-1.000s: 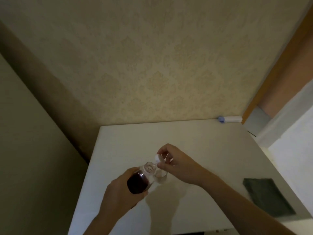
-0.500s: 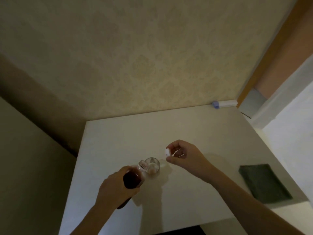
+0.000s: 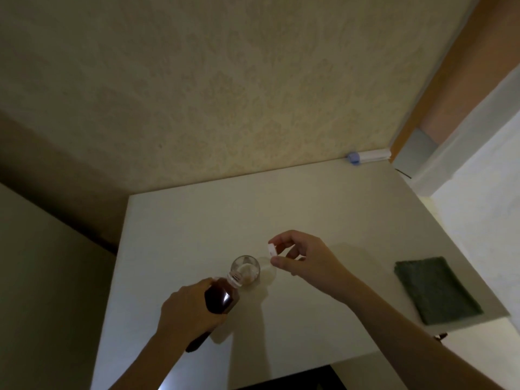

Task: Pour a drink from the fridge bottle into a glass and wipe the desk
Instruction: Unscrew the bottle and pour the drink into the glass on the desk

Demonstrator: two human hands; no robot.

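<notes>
My left hand (image 3: 188, 311) grips a clear bottle (image 3: 221, 298) of dark red drink, tilted so its uncapped neck leans over the near rim of a small clear glass (image 3: 245, 270). The glass stands upright on the white desk (image 3: 323, 209). No liquid is visibly running from the bottle. My right hand (image 3: 302, 256) hovers just right of the glass and pinches the white bottle cap (image 3: 271, 249) between thumb and fingers. A dark green cloth (image 3: 436, 289) lies flat on the desk's right side.
A white strip with a blue end (image 3: 365, 156) lies along the desk's far right corner against the patterned wall. The desk's left edge drops to a dark gap beside a pale panel. A thin dark cable (image 3: 403, 173) shows beyond the right corner.
My right hand lifted the cap off the bottle and drew it away to the right. My left hand tilted the bottle's neck toward the glass rim.
</notes>
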